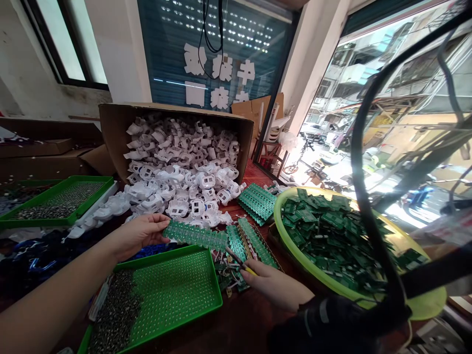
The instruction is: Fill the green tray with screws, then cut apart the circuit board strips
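My left hand [138, 235] pinches the left end of a long green circuit board strip [197, 236] held above a green perforated tray [173, 290]. My right hand [275, 285], in a dark sleeve, is closed round a thin yellow-tipped tool [245, 267] whose tip points at more green board strips [252, 243] lying on the table. Small metal parts [116, 314] fill the tray's left side.
A tipped cardboard box [114, 128] spills white plastic housings [184, 182] behind the strips. A lime basin [427, 300] of small green boards sits at right. Another green tray [59, 199] stands at left. Black cables [363, 196] hang close to the camera.
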`<state>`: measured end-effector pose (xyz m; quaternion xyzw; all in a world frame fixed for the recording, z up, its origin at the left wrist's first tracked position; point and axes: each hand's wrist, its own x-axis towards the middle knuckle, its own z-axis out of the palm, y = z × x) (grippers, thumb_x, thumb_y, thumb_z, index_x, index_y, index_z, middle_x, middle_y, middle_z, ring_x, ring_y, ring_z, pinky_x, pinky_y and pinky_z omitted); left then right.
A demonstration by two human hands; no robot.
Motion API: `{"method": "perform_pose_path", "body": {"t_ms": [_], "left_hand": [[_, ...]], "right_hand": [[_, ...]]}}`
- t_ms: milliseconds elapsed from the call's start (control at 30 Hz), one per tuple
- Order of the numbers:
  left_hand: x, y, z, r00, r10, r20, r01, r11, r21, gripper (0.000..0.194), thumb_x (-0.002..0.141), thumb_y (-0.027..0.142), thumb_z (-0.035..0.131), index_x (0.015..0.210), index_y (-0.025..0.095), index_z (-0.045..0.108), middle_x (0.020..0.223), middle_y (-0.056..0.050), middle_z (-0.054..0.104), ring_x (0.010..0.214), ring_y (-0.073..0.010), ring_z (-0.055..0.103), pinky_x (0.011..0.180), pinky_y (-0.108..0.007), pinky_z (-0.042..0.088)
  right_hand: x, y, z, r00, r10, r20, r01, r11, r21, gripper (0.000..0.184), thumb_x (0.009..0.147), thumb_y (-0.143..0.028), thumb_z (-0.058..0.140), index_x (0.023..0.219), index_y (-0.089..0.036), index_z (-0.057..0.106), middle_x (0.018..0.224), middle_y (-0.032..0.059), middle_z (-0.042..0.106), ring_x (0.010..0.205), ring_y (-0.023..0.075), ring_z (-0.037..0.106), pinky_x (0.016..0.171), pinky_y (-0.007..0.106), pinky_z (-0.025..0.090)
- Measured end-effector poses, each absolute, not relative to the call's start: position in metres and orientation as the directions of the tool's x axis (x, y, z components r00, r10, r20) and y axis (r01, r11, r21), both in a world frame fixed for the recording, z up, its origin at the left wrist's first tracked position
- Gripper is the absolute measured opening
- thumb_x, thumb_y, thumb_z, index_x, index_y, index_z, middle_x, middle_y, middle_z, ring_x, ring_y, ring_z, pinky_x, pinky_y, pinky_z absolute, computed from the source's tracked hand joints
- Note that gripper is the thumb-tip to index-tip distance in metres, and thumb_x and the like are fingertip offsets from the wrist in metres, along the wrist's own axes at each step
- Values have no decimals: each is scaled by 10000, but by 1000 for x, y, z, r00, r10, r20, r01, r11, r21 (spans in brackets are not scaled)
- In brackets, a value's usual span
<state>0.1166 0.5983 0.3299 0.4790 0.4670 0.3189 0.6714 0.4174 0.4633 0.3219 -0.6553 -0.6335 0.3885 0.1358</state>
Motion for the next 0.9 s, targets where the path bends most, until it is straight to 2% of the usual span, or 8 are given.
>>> {"method": "perform_pose_path", "body": {"t_ms": [200, 333, 467, 600, 667, 733, 800, 900], "left_hand": [[118, 600, 332, 325, 881, -344, 57, 345, 937, 209, 666, 254, 713, 796, 177, 568, 738, 23, 533, 614, -110, 587, 644, -234, 520], [126, 596, 343, 308, 905, -292, 147, 258, 955, 227, 653, 328, 706, 747, 177, 565, 702, 22, 542, 612, -133, 593, 656, -260, 509], [140, 584, 355, 327, 927, -181, 307, 77, 948, 238, 678, 400, 660, 755, 195, 567, 712, 28, 554, 646, -163, 622, 657, -258, 483], [150, 576, 363, 289, 952, -100, 422, -34, 906, 152, 724, 345, 624, 754, 205, 573, 710, 33, 576, 655, -169, 640, 635, -222, 448], [150, 576, 364, 287, 952, -103, 382, -15, 924, 121, 713, 301, 643, 739, 201, 580, 683, 38, 565, 634, -163, 637, 615, -212, 448], [148, 578, 364, 279, 952, -127, 274, 48, 961, 108, 700, 268, 659, 738, 197, 586, 654, 42, 545, 606, -153, 624, 592, -210, 461], [142, 583, 360, 243, 955, -172, 131, 144, 981, 88, 704, 227, 655, 737, 190, 582, 642, 43, 529, 583, -135, 602, 583, -215, 484], [133, 591, 350, 268, 920, -286, -40, 307, 951, 101, 708, 180, 654, 734, 177, 557, 662, 38, 542, 563, -108, 588, 579, -211, 511]], "right_hand": [[415, 465, 318, -166, 939, -302, 744, -81, -663, 321, 905, -430, 375, 968, -170, 552, 925, 62, 577, 829, 211, 524, 709, 274, 372], [411, 467, 312, -117, 954, -277, 855, -46, -517, 206, 923, -356, 384, 878, -193, 502, 825, 24, 571, 735, 189, 529, 602, 247, 335], [406, 472, 305, -17, 971, -237, 943, -63, -327, 186, 927, -321, 396, 832, -188, 484, 775, 28, 559, 663, 182, 522, 516, 234, 261], [405, 476, 302, 5, 983, -185, 954, -60, -294, 205, 932, -325, 384, 840, -175, 489, 821, 57, 559, 712, 196, 527, 547, 241, 283], [406, 476, 302, 15, 981, -194, 942, -79, -327, 217, 929, -337, 373, 862, -171, 497, 841, 67, 560, 746, 211, 530, 579, 252, 314], [411, 475, 301, 2, 970, -244, 897, -110, -427, 240, 921, -362, 366, 885, -178, 516, 839, 62, 564, 757, 217, 534, 615, 269, 348], [416, 474, 297, -46, 960, -277, 789, -135, -600, 284, 897, -418, 380, 922, -186, 543, 859, 61, 570, 789, 223, 537, 670, 285, 380], [423, 472, 288, -111, 954, -279, 489, -192, -851, 469, 809, -556, 471, 1052, -163, 547, 966, 83, 563, 922, 244, 519, 778, 292, 401]]}}
